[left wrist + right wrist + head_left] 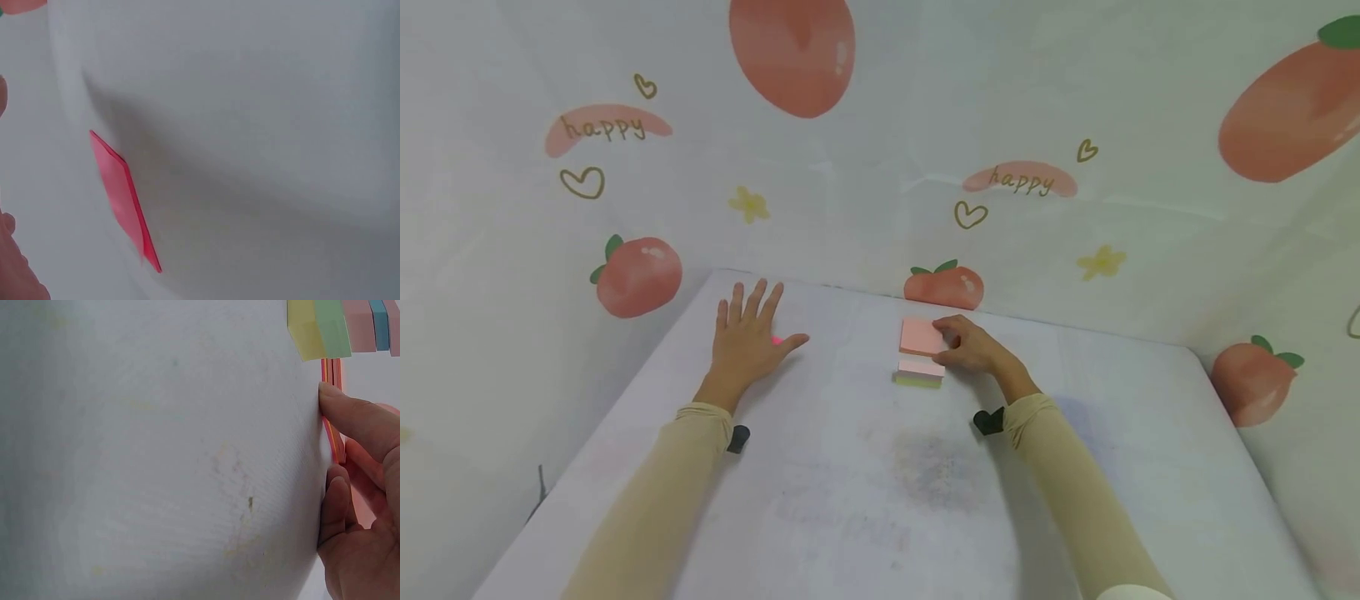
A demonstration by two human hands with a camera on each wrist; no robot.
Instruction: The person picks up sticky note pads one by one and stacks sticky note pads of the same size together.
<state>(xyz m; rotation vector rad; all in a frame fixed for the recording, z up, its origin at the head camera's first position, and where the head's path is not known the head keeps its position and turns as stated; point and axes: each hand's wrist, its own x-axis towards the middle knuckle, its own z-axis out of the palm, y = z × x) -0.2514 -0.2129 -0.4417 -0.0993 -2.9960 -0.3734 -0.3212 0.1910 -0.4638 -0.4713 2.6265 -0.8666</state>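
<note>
In the head view my left hand point(741, 346) is held flat with its fingers spread, over the left part of the table. A bright pink sticky-note pad point(119, 194) lies beside it, mostly hidden by that hand in the head view. My right hand point(976, 348) grips a square salmon sticky-note pad point(917, 336) by its right side, thumb on the near edge and fingers at the far corner. In the right wrist view, thin pink, yellow and orange layers show at the pad's edge. Just nearer stands a thicker stack of coloured sticky notes point(331, 328), with yellow, green, pink and blue layers.
A white cloth covers the table point(842, 467), with a greyish stain near the middle. Printed cloth walls point(865, 200) rise at the back and sides. Black pieces point(988, 421) sit at both cuffs. A thin dark cord point(541, 483) shows at the left table edge.
</note>
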